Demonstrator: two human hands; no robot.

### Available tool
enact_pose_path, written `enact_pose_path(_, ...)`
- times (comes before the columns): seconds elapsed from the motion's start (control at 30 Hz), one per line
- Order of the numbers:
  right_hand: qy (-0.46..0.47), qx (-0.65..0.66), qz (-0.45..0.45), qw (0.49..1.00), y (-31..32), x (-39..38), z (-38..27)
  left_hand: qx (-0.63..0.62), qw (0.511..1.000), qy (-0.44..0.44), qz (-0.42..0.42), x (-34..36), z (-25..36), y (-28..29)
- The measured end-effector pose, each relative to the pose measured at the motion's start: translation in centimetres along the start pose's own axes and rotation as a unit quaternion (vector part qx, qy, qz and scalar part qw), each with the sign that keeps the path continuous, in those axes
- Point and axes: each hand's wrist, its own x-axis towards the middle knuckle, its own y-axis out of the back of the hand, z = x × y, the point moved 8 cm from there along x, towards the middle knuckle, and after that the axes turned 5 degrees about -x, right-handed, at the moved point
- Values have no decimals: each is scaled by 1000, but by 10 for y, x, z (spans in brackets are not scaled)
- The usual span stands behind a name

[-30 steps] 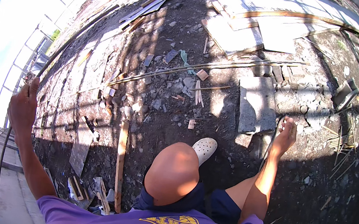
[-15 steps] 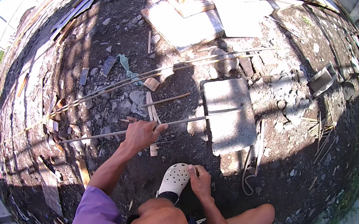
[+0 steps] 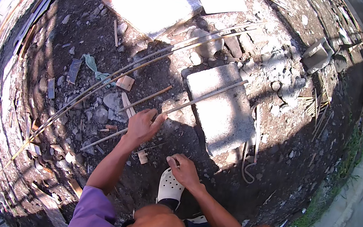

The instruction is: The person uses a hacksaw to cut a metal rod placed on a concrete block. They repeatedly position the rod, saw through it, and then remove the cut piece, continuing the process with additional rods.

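Sticks lie across the dark, stony dirt: two long thin bamboo canes [image 3: 117,74] curve off to the left, well apart from the hands. The left hand [image 3: 142,125] wraps around one thin pale bamboo stick [image 3: 192,101], whose far end rests on the flat grey concrete slab [image 3: 225,113]. The right hand [image 3: 184,170] sits low by the white holey rubber clog [image 3: 169,187], fingers bent; I cannot tell if it holds anything. Bare dirt lies open to the right.
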Motion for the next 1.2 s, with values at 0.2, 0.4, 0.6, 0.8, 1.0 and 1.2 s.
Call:
enact_pose_path(0.2,-32,4,20,999,14,-14,14,0,997,16,70,36,-46,26)
enact_pose_path(0.4,-43,17,20,999,19,-37,28,99,993,-13,70,49,-84,6)
enact_pose_path(0.6,-32,11,19,999,32,-56,25,118,990,-70,42,48,-59,11)
enact_pose_path(0.8,-40,37,50,997,67,-71,16,-65,971,-162,164,21,43,56)
enact_pose_path(1.0,-12,47,86,995,86,-74,4,-107,960,-235,105,49,129,19)
enact_pose_path(1.2,18,64,131,989,94,-87,5,-90,952,-278,91,82,158,-33)
